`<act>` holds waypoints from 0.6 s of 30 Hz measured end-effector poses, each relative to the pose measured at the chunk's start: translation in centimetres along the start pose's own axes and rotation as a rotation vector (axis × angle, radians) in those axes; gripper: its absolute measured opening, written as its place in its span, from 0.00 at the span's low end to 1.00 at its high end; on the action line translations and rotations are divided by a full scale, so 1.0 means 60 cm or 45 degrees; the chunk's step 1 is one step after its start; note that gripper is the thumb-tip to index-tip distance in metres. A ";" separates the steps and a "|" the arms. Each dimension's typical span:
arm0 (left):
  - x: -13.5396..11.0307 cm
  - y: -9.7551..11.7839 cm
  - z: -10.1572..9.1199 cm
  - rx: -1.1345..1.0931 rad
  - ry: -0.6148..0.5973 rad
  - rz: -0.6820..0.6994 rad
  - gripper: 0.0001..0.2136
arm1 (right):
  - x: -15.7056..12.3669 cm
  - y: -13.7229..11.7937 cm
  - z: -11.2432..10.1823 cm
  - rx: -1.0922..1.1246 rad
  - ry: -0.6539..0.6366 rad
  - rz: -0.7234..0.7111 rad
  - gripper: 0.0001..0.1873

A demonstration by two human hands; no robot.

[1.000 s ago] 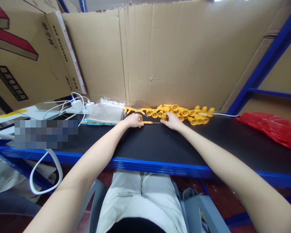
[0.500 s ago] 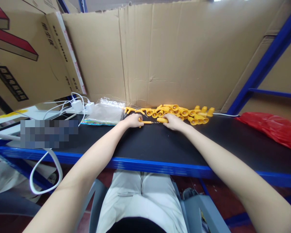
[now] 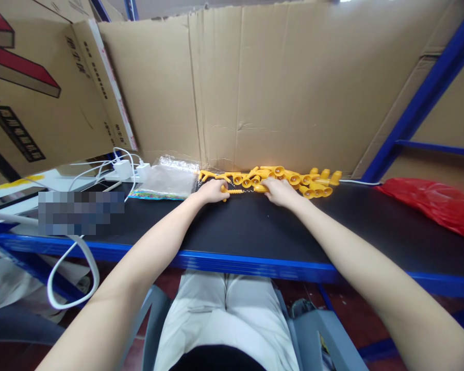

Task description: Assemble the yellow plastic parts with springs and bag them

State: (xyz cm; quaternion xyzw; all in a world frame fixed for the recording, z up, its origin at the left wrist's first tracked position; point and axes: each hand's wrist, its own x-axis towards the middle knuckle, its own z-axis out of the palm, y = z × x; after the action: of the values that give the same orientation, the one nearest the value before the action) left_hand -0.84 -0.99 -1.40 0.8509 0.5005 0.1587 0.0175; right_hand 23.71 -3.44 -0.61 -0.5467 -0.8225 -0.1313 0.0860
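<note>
My left hand (image 3: 215,191) is closed around the handle of a yellow corkscrew (image 3: 235,191), whose metal spiral points right. A yellow plastic sleeve (image 3: 260,188) sits in the closed fingers of my right hand (image 3: 277,191), its near end at the spiral's tip. Whether the tip is inside the sleeve I cannot tell. Behind my left hand lie more yellow corkscrews (image 3: 212,175) with bare spirals. A heap of yellow cup-ended sleeves (image 3: 294,179) lies behind and to the right of my right hand.
Clear plastic bags (image 3: 166,178) lie at the left, near white chargers and cables (image 3: 122,169). A red plastic bag (image 3: 433,203) rests at the right. Cardboard (image 3: 294,87) stands along the back of the black tabletop (image 3: 255,226), which has a blue front edge (image 3: 255,264).
Both hands have moved slightly away from me, with the corkscrew and the sleeve still held. The sleeve's angle has shifted a little.
</note>
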 end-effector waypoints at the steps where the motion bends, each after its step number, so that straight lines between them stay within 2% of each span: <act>1: 0.000 0.000 0.000 0.001 0.003 -0.004 0.14 | -0.001 0.001 -0.002 -0.015 0.005 0.017 0.14; 6: 0.000 -0.001 -0.001 -0.013 0.012 -0.013 0.14 | 0.001 0.005 0.001 -0.009 0.061 -0.012 0.15; 13: -0.002 0.005 -0.001 -0.037 0.035 0.035 0.16 | 0.009 -0.001 0.017 0.358 0.181 -0.356 0.17; 18: -0.004 0.006 -0.001 -0.035 0.085 0.042 0.17 | 0.006 -0.014 0.011 0.560 0.260 -0.286 0.17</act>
State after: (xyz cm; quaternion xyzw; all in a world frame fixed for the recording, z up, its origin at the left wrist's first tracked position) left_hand -0.67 -1.39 -1.35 0.8529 0.4846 0.1940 0.0099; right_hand 22.78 -3.23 -1.25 -0.4040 -0.8738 -0.0127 0.2702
